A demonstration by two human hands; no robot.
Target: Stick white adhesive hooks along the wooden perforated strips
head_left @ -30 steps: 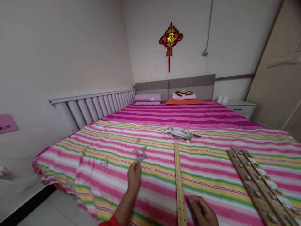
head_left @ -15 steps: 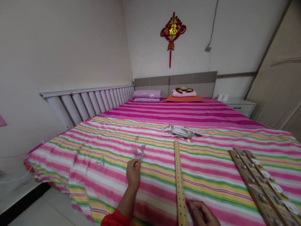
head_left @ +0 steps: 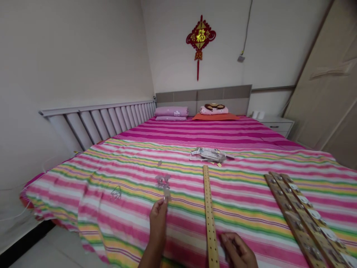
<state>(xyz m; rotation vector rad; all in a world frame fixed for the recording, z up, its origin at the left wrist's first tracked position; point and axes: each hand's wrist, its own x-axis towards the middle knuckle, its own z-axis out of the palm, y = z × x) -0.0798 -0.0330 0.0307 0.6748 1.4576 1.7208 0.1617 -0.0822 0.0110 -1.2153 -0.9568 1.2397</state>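
My left hand [head_left: 158,216] pinches a small clear plastic bag [head_left: 167,192] by its edge, just above the striped cloth. Right beyond it lies a little pile of similar clear bags [head_left: 162,180], their contents too small to make out. A long, narrow wooden strip with rows of holes [head_left: 209,216] runs away from me between my hands. To the right of its near end is my right hand [head_left: 240,251], fingers curled together; whatever they may hold is hidden.
Several wooden strips [head_left: 295,212] carrying small packaged pieces lie at the right. A heap of plastic packets [head_left: 209,154] sits beyond the holed strip. Tangled thin wire or thread [head_left: 116,192] rests on the left of the striped cloth [head_left: 125,227]. A white railing [head_left: 97,121] borders the bed.
My left hand has drawn back slightly from the pile, and a small clear bag now shows at its fingertips. My right hand stays beside the strip. The view has shifted slightly right.
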